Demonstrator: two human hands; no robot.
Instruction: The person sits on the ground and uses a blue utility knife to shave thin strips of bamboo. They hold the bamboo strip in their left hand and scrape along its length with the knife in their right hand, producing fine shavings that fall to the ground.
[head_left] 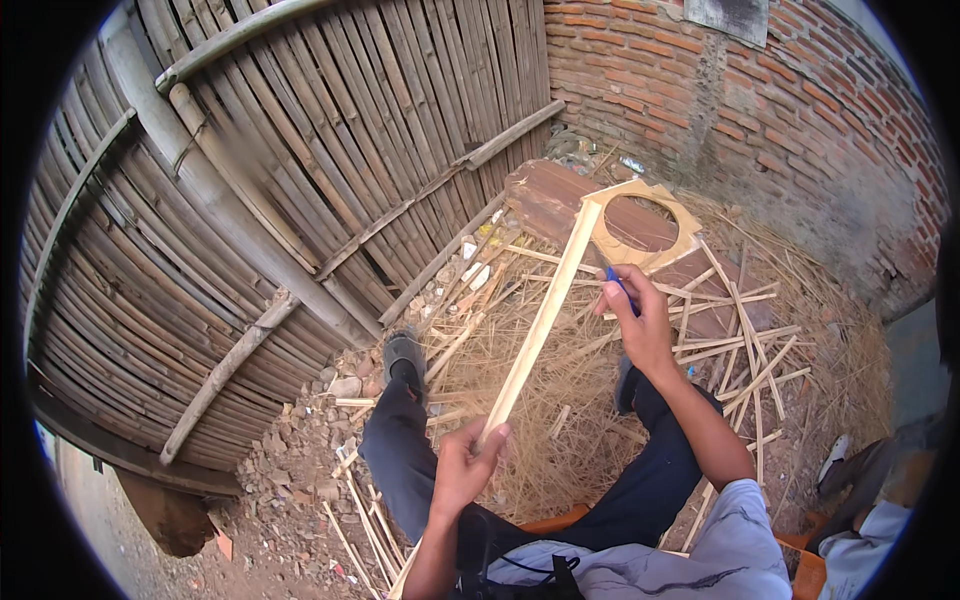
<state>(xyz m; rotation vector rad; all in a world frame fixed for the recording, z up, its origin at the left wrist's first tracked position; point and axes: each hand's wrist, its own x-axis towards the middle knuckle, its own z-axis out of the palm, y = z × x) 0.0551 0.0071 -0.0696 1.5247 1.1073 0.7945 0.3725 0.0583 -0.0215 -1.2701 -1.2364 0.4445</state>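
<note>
My left hand [468, 470] is closed round the near end of a long, pale bamboo strip [543, 330]. The strip slants up and away from me, its far end overlapping a tan flat sheet with a large round hole [688, 240]. In my right hand [645, 325], the fingers are wrapped round what looks like a knife with a blue handle [617, 283]. Its thin dark blade points toward the upper part of the strip; whether it touches the strip I cannot tell.
A brown board [548, 200] lies beneath the sheet. Loose bamboo strips [752, 350] and fine shavings [530, 425] cover the ground between and beyond my legs. A bamboo wall [350, 130] rises at left, a brick wall [640, 70] behind. Another person [860, 475] sits at far right.
</note>
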